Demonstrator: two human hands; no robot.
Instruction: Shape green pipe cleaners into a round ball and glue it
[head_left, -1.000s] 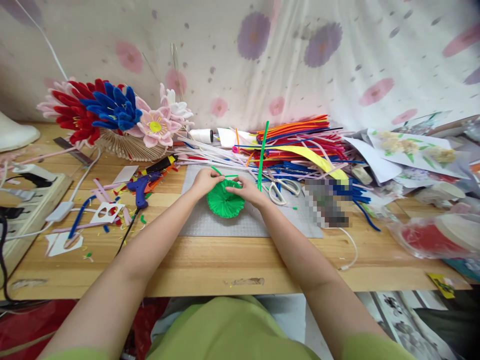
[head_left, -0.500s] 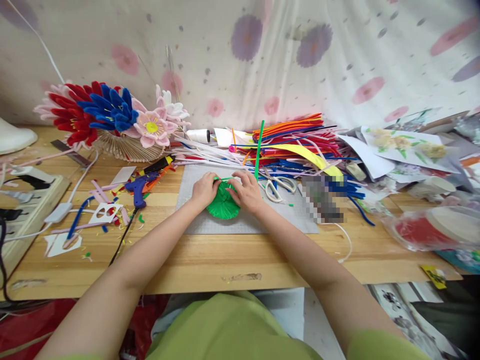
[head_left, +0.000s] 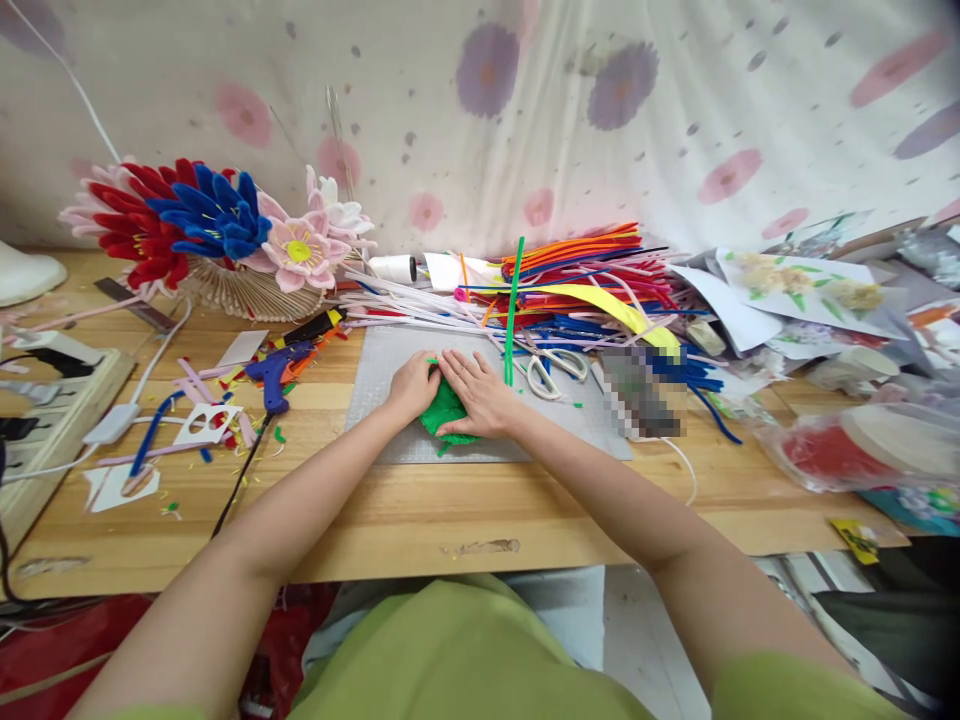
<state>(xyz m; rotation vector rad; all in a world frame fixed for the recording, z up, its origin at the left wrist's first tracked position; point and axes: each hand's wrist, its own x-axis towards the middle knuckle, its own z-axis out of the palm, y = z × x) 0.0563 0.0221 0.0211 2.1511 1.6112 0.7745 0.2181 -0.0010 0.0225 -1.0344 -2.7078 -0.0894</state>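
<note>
A round green piece made of pipe cleaners (head_left: 442,412) lies on the grey cutting mat (head_left: 390,400). My right hand (head_left: 480,395) lies flat on top of it with fingers stretched out, covering most of it. My left hand (head_left: 412,385) grips its left edge with curled fingers. A long green pipe cleaner (head_left: 512,310) stands just right of my hands, leaning against the pile behind.
A heap of coloured pipe cleaners (head_left: 585,290) and white scissors (head_left: 551,372) lie behind the mat. A blue glue gun (head_left: 274,375) and scraps sit to the left, pipe-cleaner flowers (head_left: 202,225) at back left. Papers and a plastic bag (head_left: 847,455) crowd the right.
My right hand moved from the far edge of the green piece onto its top and flattened out. My left hand closed in on the left edge. The piece looks pressed flatter.
</note>
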